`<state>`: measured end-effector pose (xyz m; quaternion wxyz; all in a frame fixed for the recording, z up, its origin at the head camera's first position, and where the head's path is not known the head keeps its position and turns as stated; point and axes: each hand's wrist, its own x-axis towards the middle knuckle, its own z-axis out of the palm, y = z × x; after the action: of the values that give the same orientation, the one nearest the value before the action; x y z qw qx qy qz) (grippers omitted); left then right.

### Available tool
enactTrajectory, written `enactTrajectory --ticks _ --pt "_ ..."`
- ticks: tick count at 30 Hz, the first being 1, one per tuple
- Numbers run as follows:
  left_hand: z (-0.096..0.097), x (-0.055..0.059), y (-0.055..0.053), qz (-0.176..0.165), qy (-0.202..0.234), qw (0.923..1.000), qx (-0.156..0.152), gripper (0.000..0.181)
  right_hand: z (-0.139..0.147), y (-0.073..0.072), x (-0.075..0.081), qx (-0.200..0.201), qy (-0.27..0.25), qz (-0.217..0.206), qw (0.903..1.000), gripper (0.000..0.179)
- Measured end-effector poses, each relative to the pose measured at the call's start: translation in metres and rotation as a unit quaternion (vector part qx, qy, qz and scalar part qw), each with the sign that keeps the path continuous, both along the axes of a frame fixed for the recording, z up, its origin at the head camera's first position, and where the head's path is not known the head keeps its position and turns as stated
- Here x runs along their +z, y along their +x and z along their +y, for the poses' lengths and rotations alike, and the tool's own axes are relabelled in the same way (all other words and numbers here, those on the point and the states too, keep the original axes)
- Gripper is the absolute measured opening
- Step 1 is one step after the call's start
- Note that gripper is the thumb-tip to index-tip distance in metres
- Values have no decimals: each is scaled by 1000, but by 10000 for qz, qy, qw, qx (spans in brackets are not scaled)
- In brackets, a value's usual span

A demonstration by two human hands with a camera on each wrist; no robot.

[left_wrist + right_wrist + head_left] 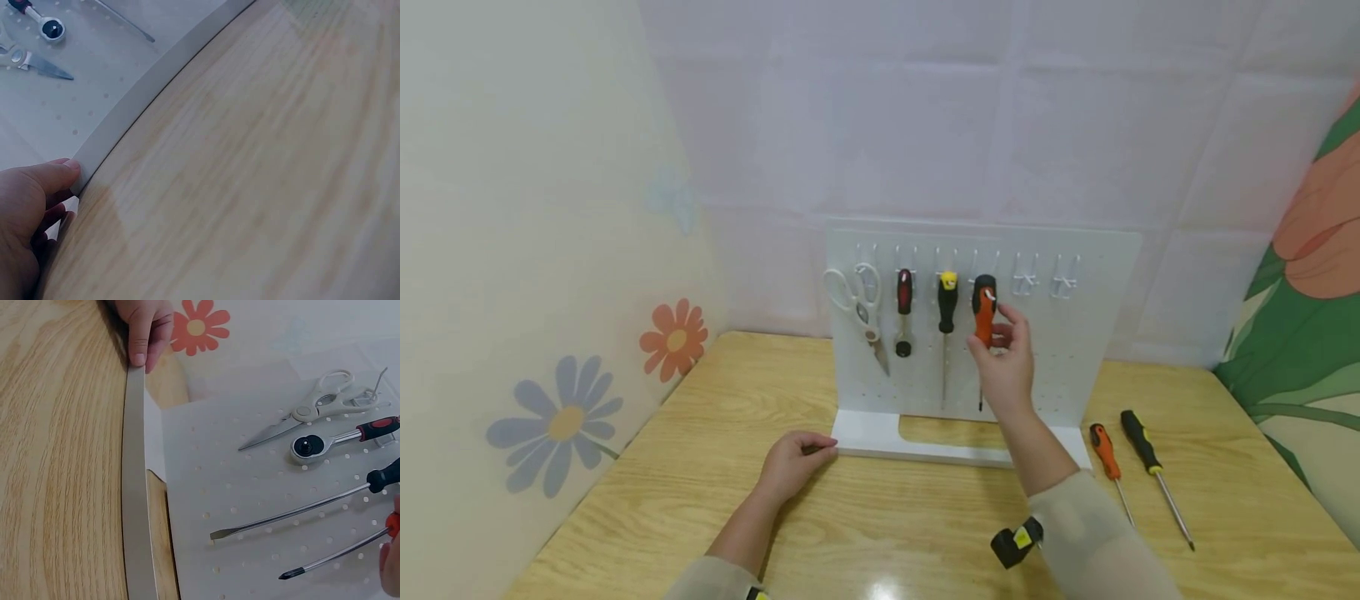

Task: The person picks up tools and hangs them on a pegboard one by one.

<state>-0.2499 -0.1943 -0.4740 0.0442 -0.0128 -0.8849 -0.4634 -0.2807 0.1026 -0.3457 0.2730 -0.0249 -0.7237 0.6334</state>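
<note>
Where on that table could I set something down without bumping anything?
The table has bare wood between the flowered wall and left hand, and between the forearms, before the pegboard. It is crowded beside the right sleeve, where two screwdrivers lie, and around the right hand among the hanging tools.

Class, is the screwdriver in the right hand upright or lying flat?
Upright: in the head view, the orange-and-black screwdriver is nearly vertical before the pegboard, handle uppermost, tip down, gripped by the right hand.
</note>
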Motion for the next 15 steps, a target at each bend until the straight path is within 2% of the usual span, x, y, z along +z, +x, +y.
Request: enactTrajectory --ticks 10,15 --pt "-1 -1 0 -7 21 10000 -21 9 1 -7 -4 15 55 -31 10000 52" --pt "0 0 -1 -14 42 10000 -12 8 3 -8 -4 -29 31 183 9998 50"
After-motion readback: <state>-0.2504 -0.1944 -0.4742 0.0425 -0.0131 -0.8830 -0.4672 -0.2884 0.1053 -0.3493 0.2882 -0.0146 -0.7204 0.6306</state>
